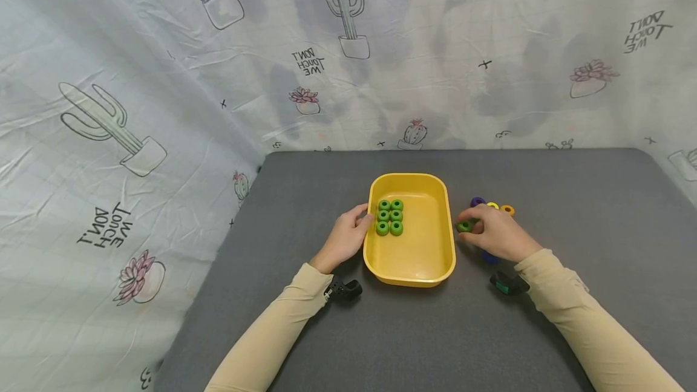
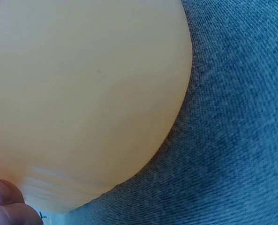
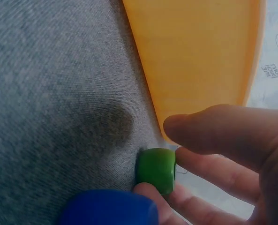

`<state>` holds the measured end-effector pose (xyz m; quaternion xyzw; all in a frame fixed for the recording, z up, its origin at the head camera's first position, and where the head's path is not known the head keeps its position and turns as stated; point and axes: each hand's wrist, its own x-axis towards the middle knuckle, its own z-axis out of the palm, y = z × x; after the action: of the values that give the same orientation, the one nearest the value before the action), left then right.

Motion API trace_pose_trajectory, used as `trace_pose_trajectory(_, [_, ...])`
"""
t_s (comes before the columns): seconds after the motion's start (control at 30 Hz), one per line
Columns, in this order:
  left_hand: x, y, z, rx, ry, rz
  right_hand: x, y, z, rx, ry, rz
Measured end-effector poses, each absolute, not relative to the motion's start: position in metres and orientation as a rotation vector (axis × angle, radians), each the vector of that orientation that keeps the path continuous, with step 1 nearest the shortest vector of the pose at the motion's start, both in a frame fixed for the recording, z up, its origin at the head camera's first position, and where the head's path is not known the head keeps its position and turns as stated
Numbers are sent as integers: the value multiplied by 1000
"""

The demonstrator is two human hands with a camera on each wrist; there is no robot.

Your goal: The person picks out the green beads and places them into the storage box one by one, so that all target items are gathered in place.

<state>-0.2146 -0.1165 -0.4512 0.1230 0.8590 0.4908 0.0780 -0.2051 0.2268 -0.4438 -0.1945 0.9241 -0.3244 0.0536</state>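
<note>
A yellow plastic tray [image 1: 427, 253] stands on the grey table, with several green rings [image 1: 383, 215] in two columns inside its left half. At the tray's left rim my left hand [image 1: 344, 239] holds the edge; in the left wrist view fingertips [image 2: 10, 201] lie by the tray wall [image 2: 92, 93]. To the right of the tray, my right hand [image 1: 498, 233] has its thumb and fingers about another green ring [image 1: 464, 226]. The right wrist view shows fingers touching that ring [image 3: 156, 171], close to the table surface, with the thumb's tip nearer the camera.
Purple [image 1: 477, 201], yellow [image 1: 492, 205] and orange [image 1: 507, 210] rings lie beyond my right hand. A blue ring [image 1: 490, 257] is partly hidden under it. A patterned cloth [image 1: 354, 95] hangs behind and left of the grey table [image 1: 414, 343].
</note>
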Motion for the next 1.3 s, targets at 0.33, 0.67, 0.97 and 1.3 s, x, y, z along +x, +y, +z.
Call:
trace_pose_trajectory(0.33, [-214,-117,-450,381,2570,1475,-206,227,-447,-602,2793,-990])
trace_pose_trajectory(0.67, [-212,-117,-448,403,2569,1489,-204,227,-446,-576,2786,-1013])
trace_pose_trajectory(0.97, [-213,-116,-449,368,2589,1457,-204,226,-446,-581,2812,-999])
trace_pose_trajectory(1.3, [-211,-117,-447,374,2595,1447,-202,227,-439,-571,2890,-1058])
